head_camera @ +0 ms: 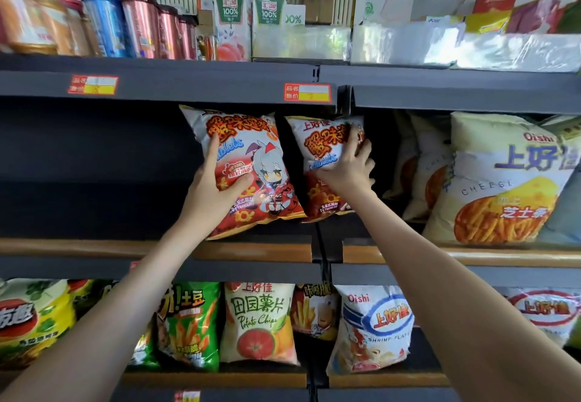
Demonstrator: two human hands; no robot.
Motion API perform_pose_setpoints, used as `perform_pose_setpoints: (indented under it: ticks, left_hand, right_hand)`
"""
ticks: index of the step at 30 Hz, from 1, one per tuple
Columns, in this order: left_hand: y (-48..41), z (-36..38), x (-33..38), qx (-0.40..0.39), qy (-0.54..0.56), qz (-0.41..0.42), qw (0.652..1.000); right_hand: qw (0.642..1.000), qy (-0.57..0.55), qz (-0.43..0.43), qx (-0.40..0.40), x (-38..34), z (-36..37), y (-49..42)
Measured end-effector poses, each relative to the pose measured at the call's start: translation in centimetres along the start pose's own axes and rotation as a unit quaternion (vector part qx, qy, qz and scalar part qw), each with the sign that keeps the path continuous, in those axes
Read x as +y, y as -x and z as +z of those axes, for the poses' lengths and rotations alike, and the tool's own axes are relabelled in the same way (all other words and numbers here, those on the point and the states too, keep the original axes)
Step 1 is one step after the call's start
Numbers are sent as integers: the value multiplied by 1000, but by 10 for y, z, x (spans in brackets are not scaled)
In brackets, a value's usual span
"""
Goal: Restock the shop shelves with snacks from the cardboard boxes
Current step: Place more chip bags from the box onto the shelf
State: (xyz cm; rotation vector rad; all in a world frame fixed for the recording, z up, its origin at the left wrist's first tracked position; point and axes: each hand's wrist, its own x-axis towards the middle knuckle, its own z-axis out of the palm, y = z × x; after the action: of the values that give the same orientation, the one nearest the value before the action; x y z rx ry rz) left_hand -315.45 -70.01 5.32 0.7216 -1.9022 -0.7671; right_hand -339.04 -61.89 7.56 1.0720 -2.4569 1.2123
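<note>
Two bags held at the middle shelf (94, 247); restocking judged part done.

Below, nearest, the lower shelf (220, 379) is faced with packets (257, 323). The left bag (267, 166) is gripped by the left hand (217, 188), thumb across its front; the right bag (317, 144) is clasped by the right hand (345, 169), fingers curled over its edge. Both are tilted on the middle shelf, whose left part shows unfilled. Cheese bags (503, 188) are stocked beside; cans (141, 24) are ranged farthest up.

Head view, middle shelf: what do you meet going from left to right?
Cartoon red bag gripped by the left hand → second red bag gripped by the right hand → pale bags set further back → Oishi cheese bag.
</note>
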Motion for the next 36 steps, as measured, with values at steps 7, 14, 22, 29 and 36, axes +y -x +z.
perform_pose_setpoints:
  ticks: [7, 14, 22, 29, 36]
  left_hand:
    - [-13, 13, -7, -1, -9, 4, 1000]
    - [-16, 20, -6, -28, -5, -4, 1000]
    - [-21, 18, 4, -51, 60, -24, 997]
    - [-12, 15, -4, -44, 94, -38, 994]
    - [-15, 22, 4, -60, 105, -22, 992]
  right_hand:
    - [996, 48, 50, 48, 11, 5, -18]
    - [994, 43, 22, -99, 38, -9, -28]
    - [991, 91, -49, -80, 54, -15, -27]
    - [988, 64, -26, -140, 54, -19, -40]
    - [995, 29, -13, -96, 53, -22, -34]
